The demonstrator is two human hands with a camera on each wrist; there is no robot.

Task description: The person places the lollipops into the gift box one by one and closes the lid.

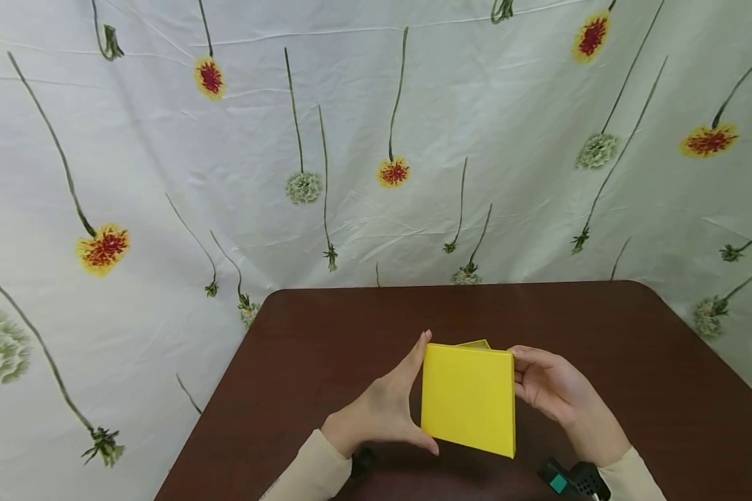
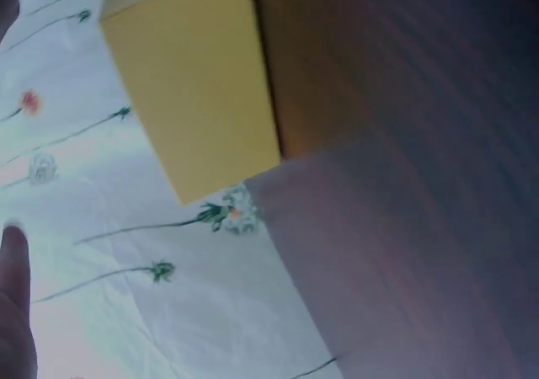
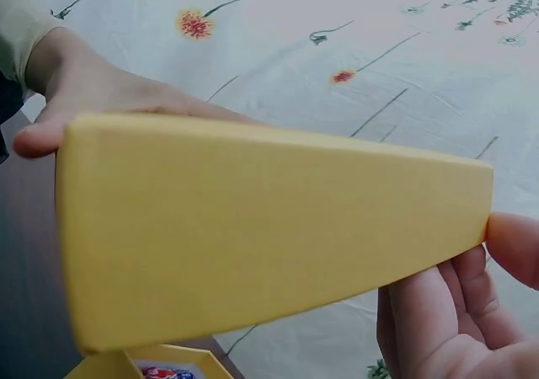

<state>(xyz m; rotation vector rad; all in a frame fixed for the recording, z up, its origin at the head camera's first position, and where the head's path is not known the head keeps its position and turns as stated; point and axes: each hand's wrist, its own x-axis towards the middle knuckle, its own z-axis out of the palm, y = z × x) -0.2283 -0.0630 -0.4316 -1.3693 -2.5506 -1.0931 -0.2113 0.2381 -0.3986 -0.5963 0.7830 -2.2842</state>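
Observation:
A square yellow box lid (image 1: 468, 400) is held raised between both hands. My right hand (image 1: 554, 383) pinches its upper right corner, with the thumb at the end and curled fingers (image 3: 421, 312) under the edge. My left hand (image 1: 385, 403) spans the lid's left side, thumb at the lower corner and fingers at the upper one. An open yellow box (image 3: 109, 366) lies below, mostly hidden by the lid. Small red and blue contents (image 3: 168, 373) show inside it. In the left wrist view, a yellow box side (image 2: 189, 93) appears beside left fingers (image 2: 15, 299).
The dark brown table (image 1: 313, 348) has rounded far corners. Behind it hangs a white cloth (image 1: 351, 125) printed with flowers. A black device with a green patch (image 1: 558, 483) sits at the right wrist, and another dark one (image 1: 363, 460) at the left wrist.

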